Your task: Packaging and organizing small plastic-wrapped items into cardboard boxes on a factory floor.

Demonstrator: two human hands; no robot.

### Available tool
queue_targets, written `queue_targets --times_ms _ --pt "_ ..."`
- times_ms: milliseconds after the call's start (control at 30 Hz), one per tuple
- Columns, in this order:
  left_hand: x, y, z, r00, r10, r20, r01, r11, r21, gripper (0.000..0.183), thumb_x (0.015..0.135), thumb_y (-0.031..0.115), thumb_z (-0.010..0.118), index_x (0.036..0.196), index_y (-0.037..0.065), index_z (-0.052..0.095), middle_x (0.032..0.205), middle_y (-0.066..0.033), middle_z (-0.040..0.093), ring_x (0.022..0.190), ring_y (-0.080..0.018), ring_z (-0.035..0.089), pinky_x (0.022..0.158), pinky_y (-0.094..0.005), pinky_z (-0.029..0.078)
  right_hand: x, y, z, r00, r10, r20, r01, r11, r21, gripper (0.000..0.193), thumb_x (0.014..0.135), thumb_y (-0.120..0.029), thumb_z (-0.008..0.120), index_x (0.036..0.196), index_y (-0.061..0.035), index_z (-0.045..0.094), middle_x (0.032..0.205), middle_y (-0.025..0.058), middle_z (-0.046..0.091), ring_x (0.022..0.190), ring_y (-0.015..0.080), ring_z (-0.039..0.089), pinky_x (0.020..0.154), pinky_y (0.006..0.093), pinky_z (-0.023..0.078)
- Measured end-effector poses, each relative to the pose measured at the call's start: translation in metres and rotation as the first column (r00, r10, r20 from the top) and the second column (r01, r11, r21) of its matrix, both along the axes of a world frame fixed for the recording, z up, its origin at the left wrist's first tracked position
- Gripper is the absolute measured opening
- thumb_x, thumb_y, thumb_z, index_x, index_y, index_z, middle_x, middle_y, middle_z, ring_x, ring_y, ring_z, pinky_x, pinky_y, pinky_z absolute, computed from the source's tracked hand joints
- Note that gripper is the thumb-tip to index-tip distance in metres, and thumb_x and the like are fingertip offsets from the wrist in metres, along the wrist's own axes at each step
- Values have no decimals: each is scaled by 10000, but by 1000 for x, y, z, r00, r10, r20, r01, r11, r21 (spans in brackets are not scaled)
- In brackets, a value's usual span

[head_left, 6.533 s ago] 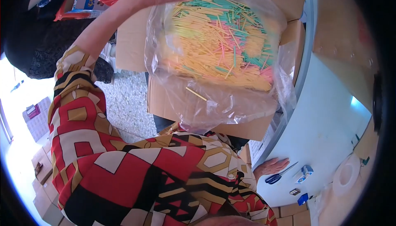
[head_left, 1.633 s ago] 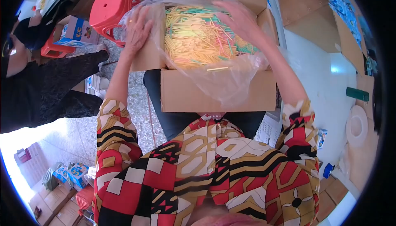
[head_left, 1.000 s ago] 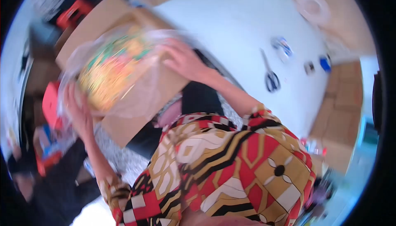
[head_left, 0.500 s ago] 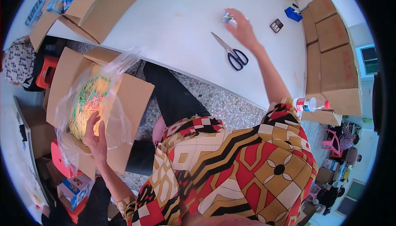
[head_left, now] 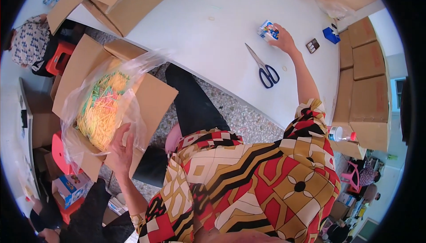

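Note:
My right hand [head_left: 284, 39] is closed around one end of a small blue-and-white printed box [head_left: 268, 31], over the far part of the white table. Just nearer than it lie dark-handled scissors [head_left: 265, 71] with partly spread blades. My left hand [head_left: 120, 151] is at the near side of an open cardboard box [head_left: 156, 93], beside its clear plastic liner bag [head_left: 138, 123]. Thumb and fingers are apart, and nothing shows between them. The bag holds a heap of thin yellow, green and pink sticks [head_left: 100, 114]. Whether the left fingertips touch the bag is unclear.
Another open carton [head_left: 137, 3] with blue packs stands on the white table [head_left: 199, 43] at far left. A dark small case [head_left: 312, 45] and a blue holder [head_left: 331, 35] lie at right, near stacked cartons [head_left: 368, 92]. A bottle [head_left: 339, 134] is beside my right sleeve. Other people sit around.
My left hand has drawn back from over the sticks toward the bag's near edge. More of the small box now shows in my right hand. The whole view has shifted slightly.

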State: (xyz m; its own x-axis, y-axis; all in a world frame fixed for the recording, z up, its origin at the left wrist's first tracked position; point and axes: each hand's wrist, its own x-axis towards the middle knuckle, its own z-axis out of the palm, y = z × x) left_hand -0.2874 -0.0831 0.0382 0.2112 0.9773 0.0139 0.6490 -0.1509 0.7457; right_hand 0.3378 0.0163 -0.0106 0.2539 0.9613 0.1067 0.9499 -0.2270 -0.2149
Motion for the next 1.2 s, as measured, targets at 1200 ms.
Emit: queue_targets --times_ms 1200 --pt "24 -94 -6 509 655 559 -732 670 -119 274 870 233 579 1020 6 547 778 -69 618 687 -102 579 609 -250 480 -470 -71 26 -210 309 -927 -796 496 346 595 836 -153 584 1338 -5 302 1235 132 444 1143 224 427 977 351 331"
